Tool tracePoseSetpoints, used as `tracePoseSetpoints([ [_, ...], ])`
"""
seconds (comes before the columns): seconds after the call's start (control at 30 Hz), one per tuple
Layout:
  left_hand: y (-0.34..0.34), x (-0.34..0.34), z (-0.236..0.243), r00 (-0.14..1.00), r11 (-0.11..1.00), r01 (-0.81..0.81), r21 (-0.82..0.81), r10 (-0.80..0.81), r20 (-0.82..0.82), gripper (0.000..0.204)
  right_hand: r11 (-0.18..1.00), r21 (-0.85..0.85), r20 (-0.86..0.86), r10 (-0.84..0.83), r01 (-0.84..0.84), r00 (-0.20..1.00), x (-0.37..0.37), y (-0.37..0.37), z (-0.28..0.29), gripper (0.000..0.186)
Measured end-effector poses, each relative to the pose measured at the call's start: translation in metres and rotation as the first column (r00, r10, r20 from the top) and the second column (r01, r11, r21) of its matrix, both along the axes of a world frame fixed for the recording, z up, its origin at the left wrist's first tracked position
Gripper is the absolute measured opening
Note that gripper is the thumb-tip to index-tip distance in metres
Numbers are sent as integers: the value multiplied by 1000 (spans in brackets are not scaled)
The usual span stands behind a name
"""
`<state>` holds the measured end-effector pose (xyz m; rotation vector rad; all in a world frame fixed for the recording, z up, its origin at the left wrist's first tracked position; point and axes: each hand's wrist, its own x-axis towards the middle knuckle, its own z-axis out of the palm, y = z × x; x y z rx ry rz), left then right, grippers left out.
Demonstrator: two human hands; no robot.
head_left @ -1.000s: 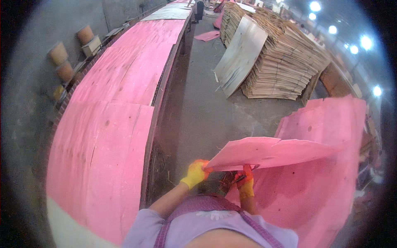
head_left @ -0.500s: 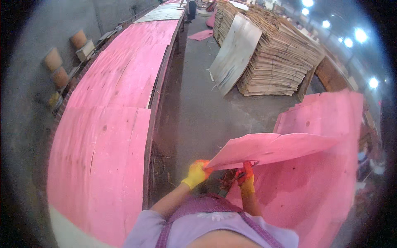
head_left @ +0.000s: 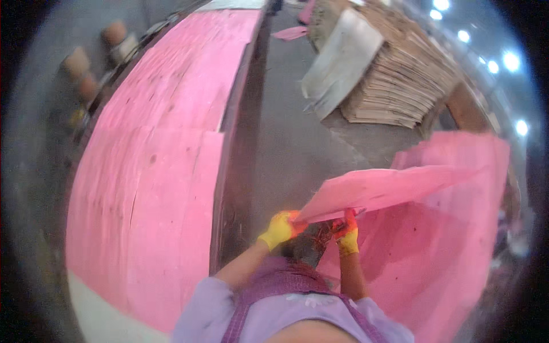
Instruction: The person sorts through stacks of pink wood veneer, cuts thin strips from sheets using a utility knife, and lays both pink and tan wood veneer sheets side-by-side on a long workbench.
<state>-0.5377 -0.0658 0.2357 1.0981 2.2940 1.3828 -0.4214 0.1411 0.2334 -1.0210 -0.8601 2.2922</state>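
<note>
In front of me I hold up a pink wood veneer sheet point(head_left: 383, 191) by its near edge. My left hand point(head_left: 283, 227), in a yellow glove with orange-red fingers, is closed on the sheet's left corner. My right hand point(head_left: 345, 230), gloved the same way, grips the near edge a little farther right; something dark by its fingers is too blurred to make out. The raised sheet slants over a leaning stack of pink veneer sheets point(head_left: 400, 257) on my right. On my left, pink veneer sheets cover a long table point(head_left: 219, 188).
A tall stack of pale veneer point(head_left: 394, 74) stands beyond the pink stack, with a whitish sheet point(head_left: 343, 63) leaning on it. A strip of grey floor point(head_left: 280, 131) runs between table and stacks. A pink piece point(head_left: 290, 33) lies farther up the floor. Cylindrical containers point(head_left: 83, 71) line the left wall.
The view has shifted, so the table and stacks sit slightly farther right. The held sheet and both hands have risen slightly, and both hands still grip it.
</note>
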Motion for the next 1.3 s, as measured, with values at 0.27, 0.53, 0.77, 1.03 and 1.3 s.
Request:
tracePoseSetpoints([
  [0.27,-20,8,-6,975,986,-64,154,95,-202,34,848,386,-64,418,-363,906,2,-36,22,40],
  [0.53,12,33,14,971,952,-153,266,195,-139,31,847,87,-212,530,-525,821,40,116,-99,35],
  [0.77,74,34,96,925,852,-127,508,287,-250,32,789,203,57,581,-579,812,0,92,-70,34],
  [1.03,89,39,172,893,732,-79,677,354,-278,28,696,234,57,687,-679,724,-46,99,-58,32],
  [1.3,76,32,229,905,817,-117,565,322,-278,26,637,357,43,719,-683,694,-70,103,-14,30],
])
